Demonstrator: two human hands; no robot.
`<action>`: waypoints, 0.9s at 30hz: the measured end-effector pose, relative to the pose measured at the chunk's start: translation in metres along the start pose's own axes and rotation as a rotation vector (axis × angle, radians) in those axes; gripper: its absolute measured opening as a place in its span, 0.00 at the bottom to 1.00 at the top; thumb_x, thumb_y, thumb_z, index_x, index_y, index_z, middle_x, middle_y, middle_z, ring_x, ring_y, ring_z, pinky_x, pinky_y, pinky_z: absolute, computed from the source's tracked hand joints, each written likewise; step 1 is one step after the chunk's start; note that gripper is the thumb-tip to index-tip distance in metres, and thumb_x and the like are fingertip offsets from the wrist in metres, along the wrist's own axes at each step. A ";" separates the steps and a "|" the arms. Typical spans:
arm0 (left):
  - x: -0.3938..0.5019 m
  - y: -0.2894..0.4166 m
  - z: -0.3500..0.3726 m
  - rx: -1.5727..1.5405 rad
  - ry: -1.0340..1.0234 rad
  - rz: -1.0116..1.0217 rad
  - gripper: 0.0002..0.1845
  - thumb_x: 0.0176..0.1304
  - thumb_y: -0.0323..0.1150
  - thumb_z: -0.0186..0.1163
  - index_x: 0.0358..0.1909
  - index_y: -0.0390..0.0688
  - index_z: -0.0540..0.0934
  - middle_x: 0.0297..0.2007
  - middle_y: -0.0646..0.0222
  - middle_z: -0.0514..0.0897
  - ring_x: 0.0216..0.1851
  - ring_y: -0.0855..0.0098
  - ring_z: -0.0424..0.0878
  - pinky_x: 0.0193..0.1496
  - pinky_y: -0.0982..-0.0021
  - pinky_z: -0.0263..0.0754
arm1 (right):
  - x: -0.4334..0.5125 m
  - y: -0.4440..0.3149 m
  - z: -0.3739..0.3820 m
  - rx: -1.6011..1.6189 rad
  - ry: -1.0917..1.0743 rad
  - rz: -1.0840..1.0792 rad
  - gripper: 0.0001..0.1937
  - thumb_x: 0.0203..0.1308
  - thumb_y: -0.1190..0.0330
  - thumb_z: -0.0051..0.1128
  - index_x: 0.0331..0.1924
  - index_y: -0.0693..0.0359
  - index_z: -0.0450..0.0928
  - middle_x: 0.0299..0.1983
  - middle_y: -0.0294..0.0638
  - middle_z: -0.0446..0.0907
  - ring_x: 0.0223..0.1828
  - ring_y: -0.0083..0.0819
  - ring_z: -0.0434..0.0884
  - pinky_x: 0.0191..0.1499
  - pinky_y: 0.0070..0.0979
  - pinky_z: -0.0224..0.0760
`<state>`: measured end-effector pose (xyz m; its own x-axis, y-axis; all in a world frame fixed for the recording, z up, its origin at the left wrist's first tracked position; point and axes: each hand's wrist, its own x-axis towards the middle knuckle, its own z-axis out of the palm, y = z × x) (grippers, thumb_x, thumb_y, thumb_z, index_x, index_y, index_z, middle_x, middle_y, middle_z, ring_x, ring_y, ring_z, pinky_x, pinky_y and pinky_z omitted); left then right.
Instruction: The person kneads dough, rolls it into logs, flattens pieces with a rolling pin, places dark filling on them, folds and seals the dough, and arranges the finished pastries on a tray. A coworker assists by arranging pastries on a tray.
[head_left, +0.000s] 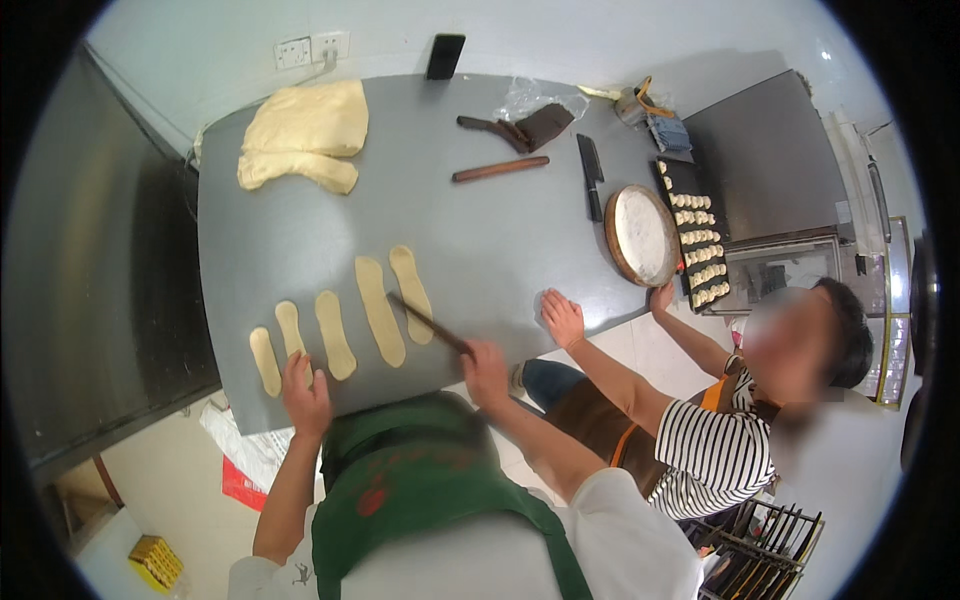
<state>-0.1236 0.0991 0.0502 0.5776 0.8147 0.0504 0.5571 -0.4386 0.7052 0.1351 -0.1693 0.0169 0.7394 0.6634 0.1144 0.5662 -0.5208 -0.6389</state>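
Several flattened strips of pale dough (381, 311) lie in a row on the grey work table (480, 232), the ones on the right longer than those on the left. My right hand (486, 373) grips the near end of a thin dark tool (431, 322), perhaps a narrow spatula or blade. Its far tip is over the gap between the two rightmost strips. My left hand (307, 394) rests at the near end of the second dough strip from the left (289, 326), thumb apart and nothing held. The fingers cover that strip's near end.
At the back left sits a large dough slab (307, 120). Farther back lie a wooden rolling pin (501, 169), brown paste (546, 127), a cleaver (591, 176) and a phone (446, 56). A co-worker's hand (562, 319) rests right of me, near a floured round tray (643, 234) and a baking tray (681, 176).
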 end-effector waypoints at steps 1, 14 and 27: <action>0.009 -0.005 -0.007 0.020 -0.016 0.004 0.21 0.71 0.33 0.60 0.61 0.33 0.78 0.67 0.48 0.76 0.69 0.46 0.74 0.72 0.54 0.68 | 0.006 0.000 0.007 -0.019 0.093 0.094 0.14 0.67 0.69 0.61 0.55 0.61 0.80 0.44 0.51 0.79 0.48 0.55 0.77 0.52 0.48 0.70; 0.068 -0.021 -0.022 0.021 -0.016 -0.151 0.15 0.71 0.31 0.60 0.55 0.34 0.81 0.60 0.50 0.81 0.63 0.48 0.79 0.68 0.54 0.72 | 0.397 0.037 0.015 -0.488 0.158 0.149 0.25 0.63 0.60 0.65 0.62 0.62 0.79 0.60 0.51 0.77 0.62 0.50 0.74 0.64 0.48 0.70; 0.130 0.047 0.031 0.030 -0.055 -0.086 0.13 0.67 0.28 0.63 0.51 0.35 0.82 0.54 0.51 0.85 0.57 0.48 0.83 0.62 0.54 0.77 | 0.538 0.080 0.010 -0.708 -0.241 -0.089 0.16 0.64 0.61 0.64 0.50 0.61 0.82 0.51 0.42 0.86 0.58 0.42 0.82 0.69 0.44 0.66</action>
<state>-0.0042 0.1731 0.0681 0.5581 0.8284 -0.0486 0.6234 -0.3799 0.6834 0.5751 0.1514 0.0195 0.6258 0.7760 -0.0790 0.7791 -0.6267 0.0159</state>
